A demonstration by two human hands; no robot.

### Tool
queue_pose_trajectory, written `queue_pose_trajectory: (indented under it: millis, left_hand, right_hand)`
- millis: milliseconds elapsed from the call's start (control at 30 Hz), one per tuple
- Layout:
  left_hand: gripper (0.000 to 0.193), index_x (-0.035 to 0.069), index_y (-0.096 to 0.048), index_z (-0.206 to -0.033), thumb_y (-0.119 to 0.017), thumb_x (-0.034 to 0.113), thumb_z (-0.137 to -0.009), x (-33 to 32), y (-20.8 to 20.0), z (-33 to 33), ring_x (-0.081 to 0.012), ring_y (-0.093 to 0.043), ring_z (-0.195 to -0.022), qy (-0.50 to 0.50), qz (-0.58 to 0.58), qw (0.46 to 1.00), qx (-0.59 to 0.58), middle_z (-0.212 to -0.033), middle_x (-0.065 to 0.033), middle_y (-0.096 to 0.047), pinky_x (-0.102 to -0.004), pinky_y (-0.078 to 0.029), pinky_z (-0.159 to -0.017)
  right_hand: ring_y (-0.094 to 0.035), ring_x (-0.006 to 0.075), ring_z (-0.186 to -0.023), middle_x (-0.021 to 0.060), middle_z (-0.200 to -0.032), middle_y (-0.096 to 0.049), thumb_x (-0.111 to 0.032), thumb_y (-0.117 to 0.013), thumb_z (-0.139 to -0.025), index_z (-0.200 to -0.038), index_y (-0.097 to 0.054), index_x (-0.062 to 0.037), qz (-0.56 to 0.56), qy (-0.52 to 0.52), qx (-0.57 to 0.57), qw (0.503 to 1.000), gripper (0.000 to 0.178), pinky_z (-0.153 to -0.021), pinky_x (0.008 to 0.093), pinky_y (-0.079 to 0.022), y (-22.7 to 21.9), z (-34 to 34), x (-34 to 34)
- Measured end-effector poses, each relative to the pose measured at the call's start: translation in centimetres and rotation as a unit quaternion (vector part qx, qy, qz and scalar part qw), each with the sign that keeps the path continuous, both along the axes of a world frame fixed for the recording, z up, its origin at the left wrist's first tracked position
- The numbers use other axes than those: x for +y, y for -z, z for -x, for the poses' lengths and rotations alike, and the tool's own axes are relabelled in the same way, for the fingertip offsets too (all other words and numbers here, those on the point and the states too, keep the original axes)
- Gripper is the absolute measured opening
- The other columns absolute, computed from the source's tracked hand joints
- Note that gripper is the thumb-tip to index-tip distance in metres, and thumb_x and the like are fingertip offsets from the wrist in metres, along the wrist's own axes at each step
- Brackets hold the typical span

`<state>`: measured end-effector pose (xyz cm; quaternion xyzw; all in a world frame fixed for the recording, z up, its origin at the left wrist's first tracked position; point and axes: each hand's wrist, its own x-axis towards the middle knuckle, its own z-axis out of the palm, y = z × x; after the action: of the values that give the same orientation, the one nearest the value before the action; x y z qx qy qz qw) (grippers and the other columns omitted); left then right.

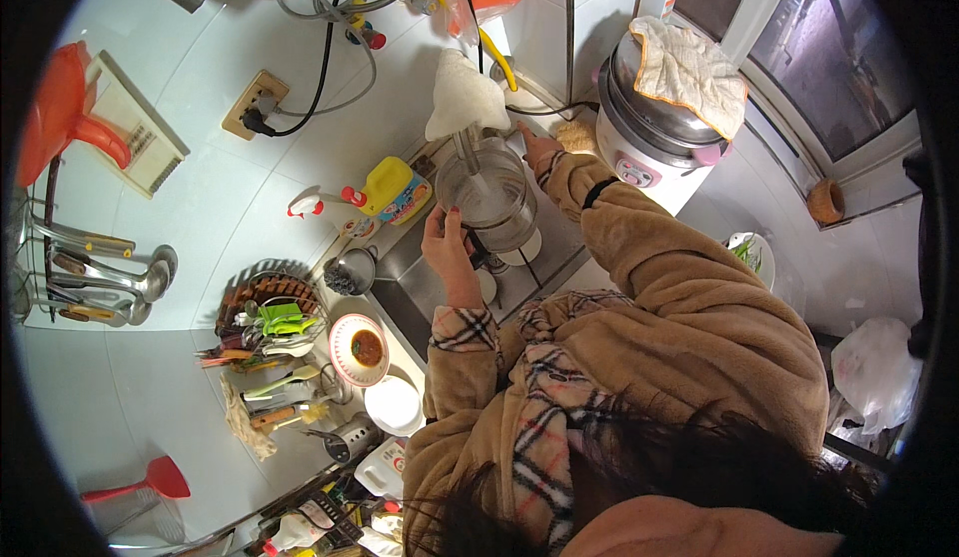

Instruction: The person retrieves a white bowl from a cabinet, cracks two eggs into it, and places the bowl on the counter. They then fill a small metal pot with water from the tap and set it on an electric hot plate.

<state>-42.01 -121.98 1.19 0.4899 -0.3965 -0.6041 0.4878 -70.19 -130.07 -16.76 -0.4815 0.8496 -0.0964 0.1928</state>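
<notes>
Left hand (450, 254) is seemingly pinching the pot (504, 229) by its edge, upper centre of frame, presumably steadying it beneath the tap (467, 151) for water, while right hand (540, 145) is extending alongside (can't tell its grip).

One left hand (449, 260) and one right hand (540, 145) shared the kitchen with one pot (507, 209), one sink (408, 285), one rice cooker (654, 137), one yellow jug (392, 189) and one socket (255, 103).
</notes>
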Motion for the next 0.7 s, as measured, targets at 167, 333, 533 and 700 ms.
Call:
queue_pose_trajectory:
  millis: [167,333,533,700]
  left_hand:
    - [0.031,0.003,-0.067,-0.114,-0.069,0.023,-0.091,0.1,-0.3,0.1,-0.0045,-0.037,-0.047,-0.009,-0.001,1.000,-0.007,-0.063,0.0053,-0.048,-0.0236,-0.030,-0.043]
    - [0.037,0.001,-0.066,-0.118,-0.069,0.025,-0.091,0.4,-0.7,0.1,-0.0040,-0.042,-0.055,-0.008,-0.001,1.000,-0.026,-0.072,0.0041,-0.054,-0.0218,-0.032,-0.047]
    - [0.041,0.004,-0.061,-0.121,-0.061,0.036,-0.095,1.2,-1.9,-0.2,-0.0068,-0.044,-0.063,0.061,0.036,0.997,-0.022,-0.080,0.0036,-0.054,-0.0242,-0.037,-0.056]
    - [0.037,0.003,-0.062,-0.121,-0.058,0.027,-0.093,0.7,-1.1,0.2,-0.0052,-0.041,-0.058,-0.001,0.046,0.998,-0.033,-0.082,0.0025,-0.056,-0.0228,-0.031,-0.049]
  right_hand:
    - [-0.066,0.0312,-0.075,0.0158,-0.089,-0.071,-0.050,-0.050,-0.100,-0.153,-0.030,-0.0217,0.008,0.024,-0.057,0.998,0.063,-0.075,0.0481,-0.051,0.5,0.2,-0.5]
    - [-0.059,0.0295,-0.064,0.0135,-0.067,-0.060,-0.072,-0.046,-0.092,-0.095,-0.063,-0.0015,0.107,0.229,-0.263,0.931,0.072,-0.066,0.0491,-0.048,0.3,-0.7,-0.6]
    - [-0.050,0.0272,-0.058,0.0114,-0.059,-0.048,-0.059,-0.044,-0.098,-0.089,-0.066,-0.0025,0.110,0.184,-0.144,0.966,0.062,-0.072,0.0498,-0.047,0.7,-1.9,-1.3]
    - [-0.045,0.0256,-0.054,0.0093,-0.054,-0.042,-0.049,-0.050,-0.100,-0.082,-0.062,-0.0049,0.171,0.158,-0.084,0.969,0.049,-0.071,0.0477,-0.045,3.5,-1.9,-1.1]
